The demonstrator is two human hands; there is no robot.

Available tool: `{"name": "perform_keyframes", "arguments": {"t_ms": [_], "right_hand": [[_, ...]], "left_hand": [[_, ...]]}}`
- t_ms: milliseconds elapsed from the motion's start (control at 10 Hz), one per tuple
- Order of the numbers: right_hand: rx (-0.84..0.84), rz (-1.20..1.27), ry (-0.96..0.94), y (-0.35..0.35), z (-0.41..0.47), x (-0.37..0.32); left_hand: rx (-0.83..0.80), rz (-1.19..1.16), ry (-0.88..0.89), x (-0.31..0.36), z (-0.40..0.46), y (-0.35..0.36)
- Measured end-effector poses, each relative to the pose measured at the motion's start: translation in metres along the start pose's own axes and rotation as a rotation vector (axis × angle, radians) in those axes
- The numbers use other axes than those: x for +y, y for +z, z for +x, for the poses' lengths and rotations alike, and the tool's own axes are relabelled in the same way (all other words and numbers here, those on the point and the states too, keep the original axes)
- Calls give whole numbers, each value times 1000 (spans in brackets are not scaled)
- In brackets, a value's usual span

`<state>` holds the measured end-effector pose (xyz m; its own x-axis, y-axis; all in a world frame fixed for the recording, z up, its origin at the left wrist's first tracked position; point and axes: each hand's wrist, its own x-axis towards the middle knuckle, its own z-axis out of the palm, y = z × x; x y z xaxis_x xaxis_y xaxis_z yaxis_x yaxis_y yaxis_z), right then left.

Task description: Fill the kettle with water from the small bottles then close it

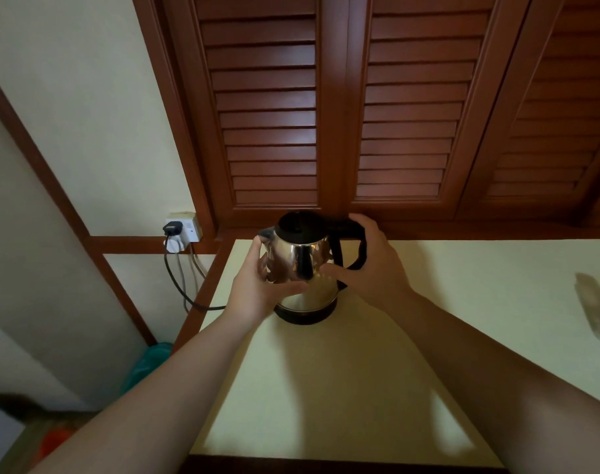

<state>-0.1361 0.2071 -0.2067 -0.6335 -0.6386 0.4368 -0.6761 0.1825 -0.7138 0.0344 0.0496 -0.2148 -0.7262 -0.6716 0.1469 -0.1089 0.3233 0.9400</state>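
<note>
A steel kettle [300, 265] with a black lid and black handle stands on its black base at the back left of the pale yellow table [325, 388]. Its lid is down. My left hand [257, 289] cups the kettle's left side below the spout, thumb along the front. My right hand [370, 265] is curled round the black handle on the right, with the thumb on the steel body. No small bottles are in view.
A black cord runs from the kettle's base off the table's left edge up to a wall socket [184, 230]. Brown louvred shutters [343, 107] rise behind the table. A blurred clear plastic wrapper [596, 309] lies at the right edge.
</note>
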Motion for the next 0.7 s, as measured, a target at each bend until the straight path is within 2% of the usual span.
{"name": "perform_keyframes", "arguments": {"t_ms": [300,400,500,600,700], "right_hand": [[-30,30,7,-5,-12,-14],[-67,88,53,-11,-20,-15],[-75,141,190,-16,-39,-11],[-121,-9,321,-24,-71,7],[-190,-130,320,-31,-110,15]], "left_hand": [[-14,69,58,-8,-10,-6],[-63,97,15,-9,-15,-10],[-84,205,-70,-10,-28,-14],[-81,357,-148,-14,-57,-25],[-113,447,-120,-22,-98,-34]]}}
